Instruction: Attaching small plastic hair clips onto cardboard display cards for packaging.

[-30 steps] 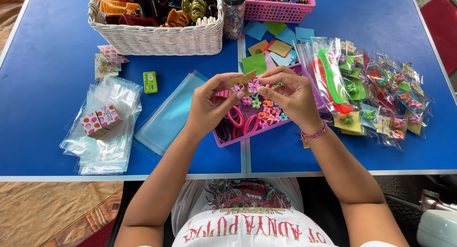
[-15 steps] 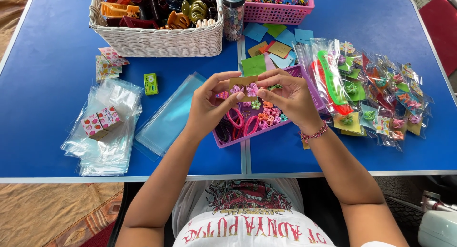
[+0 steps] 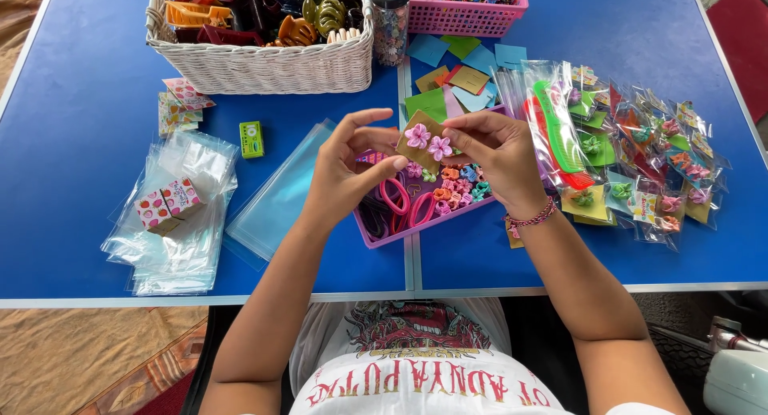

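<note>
Both my hands hold a small olive-brown card (image 3: 419,147) with two pink flower hair clips (image 3: 428,141) on it, lifted above a purple tray (image 3: 416,228). My left hand (image 3: 346,171) pinches the card's left lower edge. My right hand (image 3: 494,157), with a beaded bracelet at the wrist, grips its right side. The tray holds pink hair loops (image 3: 397,199) and several small coloured flower clips (image 3: 458,188).
A white wicker basket (image 3: 264,67) of large hair claws and a pink basket (image 3: 472,15) stand at the back. Clear bags (image 3: 180,215) with a small strawberry box (image 3: 166,204) lie left, coloured paper squares (image 3: 456,75) behind the tray, and packed clips and combs (image 3: 632,159) right.
My hands have lifted the card with the two pink flower clips up off the tray and hold it flat toward the camera. Nothing else on the table has moved.
</note>
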